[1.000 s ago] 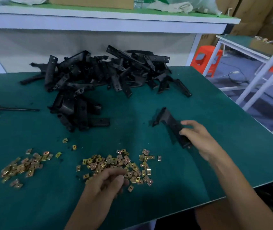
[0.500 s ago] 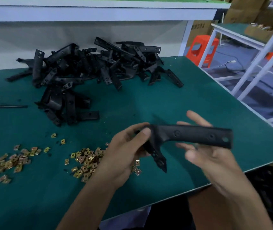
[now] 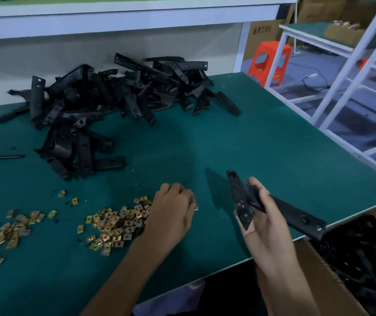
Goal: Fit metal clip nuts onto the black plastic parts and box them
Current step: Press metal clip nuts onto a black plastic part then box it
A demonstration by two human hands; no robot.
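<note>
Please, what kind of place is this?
Probably a factory assembly station: a green workbench holds a heap of black plastic parts and clip nuts, with a cardboard box of parts beside it.

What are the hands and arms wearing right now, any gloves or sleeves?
Nothing shows. The left hand and right hand are ungloved; the left forearm and right forearm are bare to the frame edge. No sleeve, watch, ring or wristband is in view.

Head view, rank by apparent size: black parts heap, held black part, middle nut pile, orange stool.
1. black parts heap
2. held black part and middle nut pile: about alike, unranked
3. orange stool: smallest in frame, but farthest from the camera
</note>
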